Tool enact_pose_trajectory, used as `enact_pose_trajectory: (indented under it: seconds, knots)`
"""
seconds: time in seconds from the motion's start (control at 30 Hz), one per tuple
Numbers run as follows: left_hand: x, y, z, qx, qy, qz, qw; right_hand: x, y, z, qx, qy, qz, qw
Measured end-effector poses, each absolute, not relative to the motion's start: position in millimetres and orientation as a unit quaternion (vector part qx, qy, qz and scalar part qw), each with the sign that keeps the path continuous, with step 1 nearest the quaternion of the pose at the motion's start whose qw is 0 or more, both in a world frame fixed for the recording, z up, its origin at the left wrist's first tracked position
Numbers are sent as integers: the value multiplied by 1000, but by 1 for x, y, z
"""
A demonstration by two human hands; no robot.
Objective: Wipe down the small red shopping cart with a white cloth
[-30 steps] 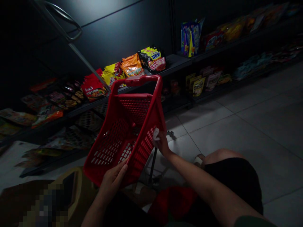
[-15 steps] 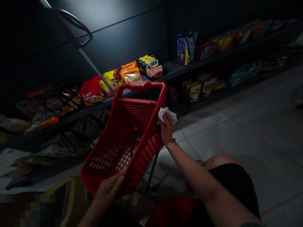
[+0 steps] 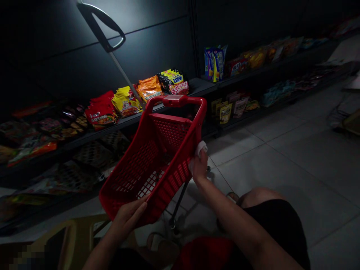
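Note:
A red plastic mesh shopping basket stands tilted in front of me, its handle at the far end. My left hand grips its near lower edge. My right hand holds a white wipe, pressing it against the basket's right rim. The wipe is mostly bunched inside my fingers. A thin black metal stand shows beneath the basket, partly hidden by it.
Dark shelves of colourful snack packets run along the left and far side. Grey floor tiles spread to the right. A metal rod with a loop handle rises behind the basket. A yellowish plastic chair sits at lower left.
My right hand has slid back down the basket's right rim with the wipe, now bunched tighter. The view has drifted, shifting the shelves leftward.

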State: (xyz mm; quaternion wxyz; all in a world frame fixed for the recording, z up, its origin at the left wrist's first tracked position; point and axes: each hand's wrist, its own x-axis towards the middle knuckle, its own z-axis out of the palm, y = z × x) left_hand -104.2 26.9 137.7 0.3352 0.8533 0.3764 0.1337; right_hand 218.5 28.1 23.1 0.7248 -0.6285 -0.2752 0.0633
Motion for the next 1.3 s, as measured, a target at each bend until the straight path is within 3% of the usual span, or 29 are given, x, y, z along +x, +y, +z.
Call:
enact_pose_trajectory:
  seconds: [0.1, 0.2, 0.37, 0.43, 0.63, 0.77, 0.93, 1.03, 1.13, 1.3]
  knots:
    - [-108, 32, 139, 857, 364, 127, 341, 209, 26, 67, -601, -285, 46, 745]
    - [-118, 34, 142, 860, 359, 125, 340, 181, 10, 94, -565, -407, -6, 717]
    - [-136, 46, 143, 860, 351, 123, 349, 147, -9, 101, -454, -733, -58, 504]
    - [-141, 52, 143, 863, 349, 122, 345, 166, -8, 109, -474, -750, -59, 457]
    - [-146, 63, 147, 877, 343, 114, 316, 249, 0, 165, -579, -667, -122, 452]
    - [-150, 65, 149, 882, 367, 112, 273, 199, -3, 164, -573, -734, -144, 335]
    - [-174, 72, 145, 861, 464, 72, 196, 173, -10, 165, -452, -855, -157, 199]
    - [-190, 77, 143, 852, 480, 64, 201, 238, -12, 187, -421, -864, -200, 191]
    - [-192, 76, 146, 844, 486, 49, 222, 299, -19, 203, -459, -818, -255, 236]
    - [-128, 52, 170, 820, 537, 121, 156, 254, -30, 179, -485, -787, -262, 279]
